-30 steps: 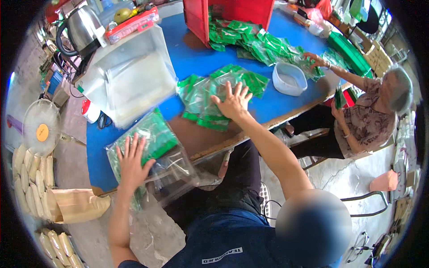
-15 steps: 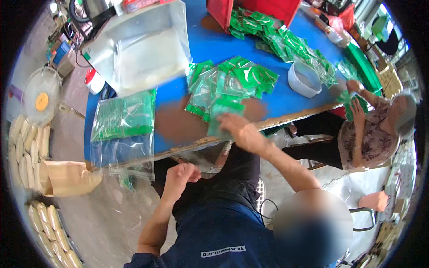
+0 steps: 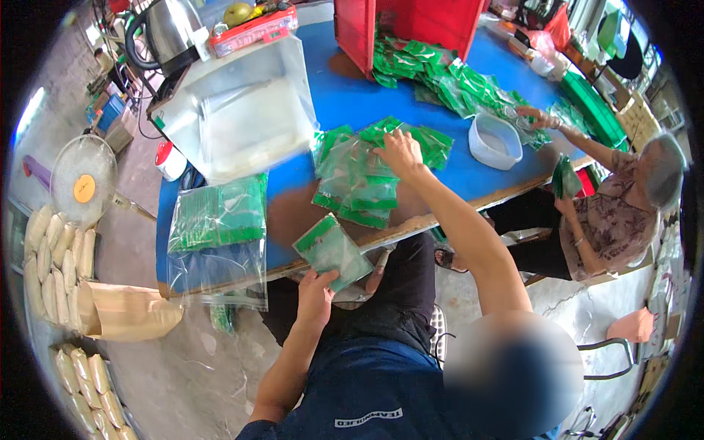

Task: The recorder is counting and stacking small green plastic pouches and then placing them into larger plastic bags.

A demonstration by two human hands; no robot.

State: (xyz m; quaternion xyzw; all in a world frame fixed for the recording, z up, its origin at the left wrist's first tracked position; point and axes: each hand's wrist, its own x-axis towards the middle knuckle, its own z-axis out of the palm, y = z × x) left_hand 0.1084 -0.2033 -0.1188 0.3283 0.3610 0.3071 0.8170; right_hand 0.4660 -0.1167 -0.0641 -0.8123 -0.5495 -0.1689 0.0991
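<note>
My left hand pinches a flat green-and-clear plastic packet by its lower edge, just off the near edge of the blue table. On the table, my right hand touches a loose pile of similar packets. Its thumb is apart from its bent fingers, and I see no packet lifted in it. Left of the pile lies a large clear bag with a row of green packets inside, its lower end hanging over the table edge.
A white box stands behind the clear bag, near a kettle. A clear tub stands right of the pile. Beyond it, more packets spill from a red crate. At right, a seated co-worker handles packets.
My left hand, earlier closed without a visible packet, now holds one. My right hand has moved up and away from the pile's near edge. The co-worker's one hand has reached toward the spilled packets.
</note>
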